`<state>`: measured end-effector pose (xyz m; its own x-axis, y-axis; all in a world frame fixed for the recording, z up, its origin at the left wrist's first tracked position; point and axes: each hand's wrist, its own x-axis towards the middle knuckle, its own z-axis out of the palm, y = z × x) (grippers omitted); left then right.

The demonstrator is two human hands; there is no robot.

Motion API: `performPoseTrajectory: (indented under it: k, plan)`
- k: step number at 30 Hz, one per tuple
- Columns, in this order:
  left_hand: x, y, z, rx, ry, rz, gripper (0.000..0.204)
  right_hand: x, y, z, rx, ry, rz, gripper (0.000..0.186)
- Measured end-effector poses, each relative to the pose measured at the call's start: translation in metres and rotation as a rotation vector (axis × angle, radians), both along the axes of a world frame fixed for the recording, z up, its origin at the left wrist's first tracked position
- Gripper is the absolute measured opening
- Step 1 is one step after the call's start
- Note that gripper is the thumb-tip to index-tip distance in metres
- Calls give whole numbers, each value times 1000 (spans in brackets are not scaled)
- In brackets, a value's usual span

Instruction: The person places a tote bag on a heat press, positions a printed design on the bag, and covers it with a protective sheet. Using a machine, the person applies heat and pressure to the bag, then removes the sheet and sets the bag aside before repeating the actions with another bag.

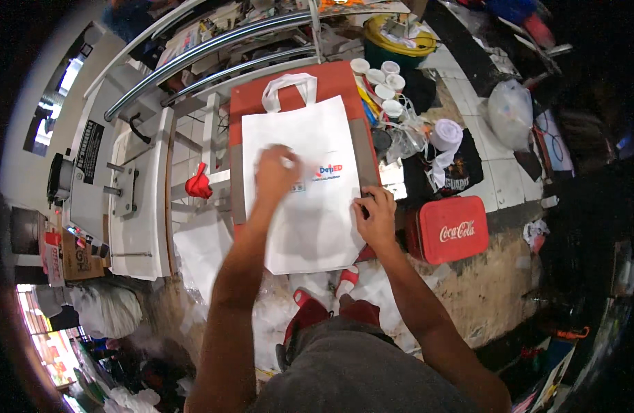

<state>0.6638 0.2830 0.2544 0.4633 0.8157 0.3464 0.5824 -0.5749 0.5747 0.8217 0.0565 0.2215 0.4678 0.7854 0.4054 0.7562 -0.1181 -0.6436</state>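
Note:
A white tote bag [303, 234] lies flat with its looped handles at the top, on a red board [246, 98] with grey strips along its sides. The bag carries a small blue and red print [328, 170] near its middle. My left hand [277, 168] is over the bag just left of the print, its curled fingers smeared by motion; whether it holds anything I cannot tell. At the bag's right edge rests my right hand [373, 213], fingers bent but apart, touching the edge and the grey strip.
White machine frame [167, 227] with steel rails and red cloth [198, 182] at left. At right are white tubs [394, 81], a white roll [446, 135], a red case [446, 230], a yellow-rimmed bin [399, 38] and a plastic bundle [510, 114]. White sheets [200, 255] lie around my feet.

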Motion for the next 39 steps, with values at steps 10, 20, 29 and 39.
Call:
performPoseTrajectory:
  k: [10, 20, 29, 39]
  plan:
    - [-299, 72, 154, 509, 143, 722, 17, -4, 4, 2, 147, -21, -40, 14]
    - [-505, -368, -181, -387, 499, 667, 16, -260, -47, 8, -245, 445, 701, 13]
    - [-643, -596, -246, -1441, 363, 708, 38, -402, 48, -179, -480, 116, 396, 36]
    - [-699, -504, -213, -1247, -45, 882, 40, -453, 102, -252, -942, 205, 5, 57]
